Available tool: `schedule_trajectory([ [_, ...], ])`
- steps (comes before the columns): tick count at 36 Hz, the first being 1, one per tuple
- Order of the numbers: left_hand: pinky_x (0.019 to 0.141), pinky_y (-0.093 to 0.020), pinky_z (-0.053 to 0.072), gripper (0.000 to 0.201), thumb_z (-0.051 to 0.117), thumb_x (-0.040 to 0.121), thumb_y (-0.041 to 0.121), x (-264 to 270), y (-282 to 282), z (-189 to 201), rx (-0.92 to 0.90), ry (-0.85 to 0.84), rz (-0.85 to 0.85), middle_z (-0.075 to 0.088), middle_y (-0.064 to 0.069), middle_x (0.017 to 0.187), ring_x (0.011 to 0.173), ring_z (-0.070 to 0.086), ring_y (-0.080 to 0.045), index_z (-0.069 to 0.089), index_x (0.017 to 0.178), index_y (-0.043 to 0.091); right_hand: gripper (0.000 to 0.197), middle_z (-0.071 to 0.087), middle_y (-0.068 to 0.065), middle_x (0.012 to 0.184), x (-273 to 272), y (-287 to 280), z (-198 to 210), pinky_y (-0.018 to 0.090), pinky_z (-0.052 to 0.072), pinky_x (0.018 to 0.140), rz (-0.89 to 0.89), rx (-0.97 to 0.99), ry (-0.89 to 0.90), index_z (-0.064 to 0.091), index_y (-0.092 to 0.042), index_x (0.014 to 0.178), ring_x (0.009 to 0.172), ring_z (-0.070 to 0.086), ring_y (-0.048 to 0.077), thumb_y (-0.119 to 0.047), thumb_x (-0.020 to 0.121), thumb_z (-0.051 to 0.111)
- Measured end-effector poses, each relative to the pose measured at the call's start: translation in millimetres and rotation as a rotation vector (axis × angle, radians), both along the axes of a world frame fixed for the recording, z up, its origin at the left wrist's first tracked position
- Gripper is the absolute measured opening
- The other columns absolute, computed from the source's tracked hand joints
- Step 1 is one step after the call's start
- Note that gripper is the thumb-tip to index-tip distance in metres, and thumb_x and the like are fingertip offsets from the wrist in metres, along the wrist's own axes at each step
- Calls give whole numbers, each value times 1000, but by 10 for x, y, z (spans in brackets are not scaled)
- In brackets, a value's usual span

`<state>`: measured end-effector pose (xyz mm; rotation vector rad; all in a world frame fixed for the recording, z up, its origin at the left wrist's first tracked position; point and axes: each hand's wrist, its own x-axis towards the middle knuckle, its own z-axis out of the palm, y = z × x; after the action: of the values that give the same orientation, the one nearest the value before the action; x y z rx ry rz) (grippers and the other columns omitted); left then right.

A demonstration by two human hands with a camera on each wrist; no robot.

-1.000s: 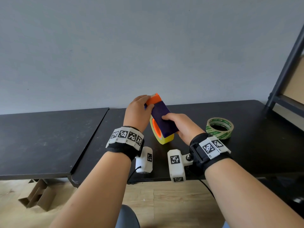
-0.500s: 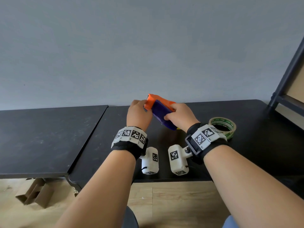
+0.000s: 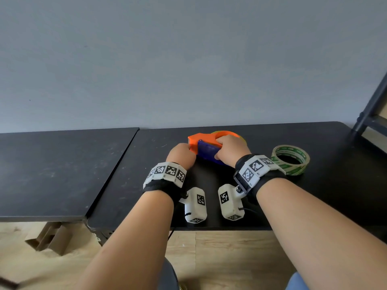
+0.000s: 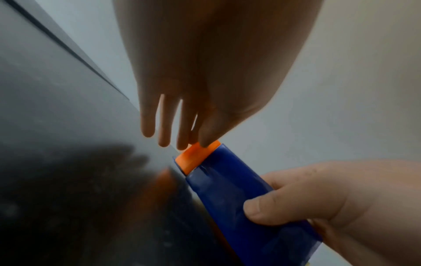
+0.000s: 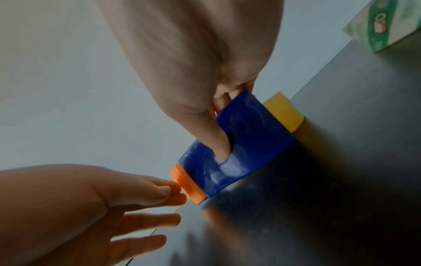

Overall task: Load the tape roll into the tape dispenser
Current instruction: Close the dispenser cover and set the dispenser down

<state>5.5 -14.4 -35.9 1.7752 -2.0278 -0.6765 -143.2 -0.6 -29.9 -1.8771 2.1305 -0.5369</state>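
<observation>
The dispenser (image 3: 206,146), orange with a blue panel, is held low over the black table (image 3: 335,195) by the right hand (image 3: 230,148), thumb pressed on the blue face and fingers curled behind. Its orange end is touched by the straight fingers of the left hand (image 3: 181,154). The green-printed roll (image 3: 290,159) lies flat nearby, to the right.
</observation>
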Motion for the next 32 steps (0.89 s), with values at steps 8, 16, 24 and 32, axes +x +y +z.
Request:
schedule_trajectory([
  [8,74,-27,45,29,47,86,7,134,51,23,-15,65,103,72,-10,103,93,65,-30,74,96,12,39,66,9,120,78,-5,22,35,52,92,-33,69,69,57,-11,128,108,64,29,-15,90,55],
  [16,80,-26,40,29,50,88,8,180,142,49,-110,103,158,69,-7,116,109,62,-27,70,109,14,44,65,7,124,19,134,85,35,50,92,-11,-18,87,56,-14,129,113,61,28,-16,85,63],
  [24,83,-28,43,46,47,85,4,-73,252,124,-183,103,84,58,-7,132,113,60,-26,63,125,19,48,58,12,133,-236,409,222,46,49,99,-100,-102,-33,54,-15,135,121,55,32,-10,87,51],
  [32,99,-34,44,48,47,83,2,-458,350,145,-216,71,-17,53,-11,136,123,52,-30,63,126,18,42,49,17,134,-640,671,185,44,42,97,-356,-76,70,53,-9,130,126,43,35,-13,89,49],
])
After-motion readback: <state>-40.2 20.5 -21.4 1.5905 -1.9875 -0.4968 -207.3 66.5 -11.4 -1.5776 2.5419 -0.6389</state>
